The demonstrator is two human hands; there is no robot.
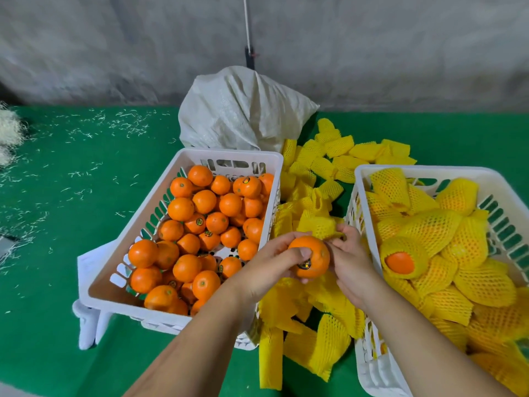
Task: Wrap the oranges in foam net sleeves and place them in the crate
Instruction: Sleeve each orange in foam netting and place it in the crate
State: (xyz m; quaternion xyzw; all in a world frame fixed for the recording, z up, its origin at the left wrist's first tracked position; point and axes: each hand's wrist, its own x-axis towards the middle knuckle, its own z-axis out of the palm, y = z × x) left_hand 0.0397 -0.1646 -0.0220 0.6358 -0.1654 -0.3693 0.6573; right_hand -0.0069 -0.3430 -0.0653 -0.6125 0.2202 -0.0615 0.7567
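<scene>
My left hand (269, 265) grips a bare orange (313, 257) with a dark sticker, held above the pile of loose yellow foam net sleeves (312, 179) between the two crates. My right hand (350, 259) is beside the orange, its fingers pinching a yellow sleeve (320, 226) just behind the fruit. The white crate on the left (229, 156) holds several unwrapped oranges (204, 202). The white crate on the right (429, 169) is filled with several sleeved oranges (429, 227), one showing its orange end (399, 262).
A white woven sack (243, 110) lies behind the left crate against a grey wall. The green table cover (71, 181) carries scattered pale shreds, with a fluffy pale clump (8, 130) at the far left. More sleeves (315, 339) lie near the front edge.
</scene>
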